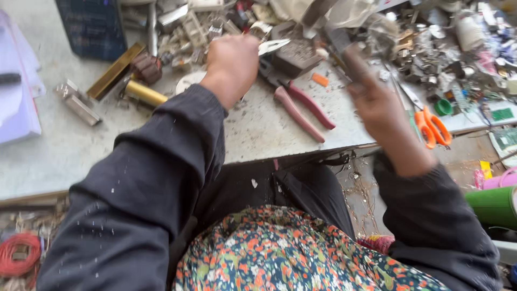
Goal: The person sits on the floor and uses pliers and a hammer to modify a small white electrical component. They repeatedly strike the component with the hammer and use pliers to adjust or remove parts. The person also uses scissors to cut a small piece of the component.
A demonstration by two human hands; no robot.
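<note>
Pliers (301, 108) on bench (253, 134) — scissors (433, 126) right.

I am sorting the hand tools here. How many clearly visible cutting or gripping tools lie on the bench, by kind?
Pliers with dark red handles: 1
Scissors with orange handles: 1
Total: 2
The blurred right hand hides part of the clutter, so more may lie unseen.

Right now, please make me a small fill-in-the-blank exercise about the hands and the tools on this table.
1. The pliers lying between the two hands have ____ handles.
2. The scissors near the right hand have ____ handles.
3. The left hand is closed into a ____ over the table.
4. Both sleeves are ____ in colour.

Missing words: red; orange; fist; dark
</note>
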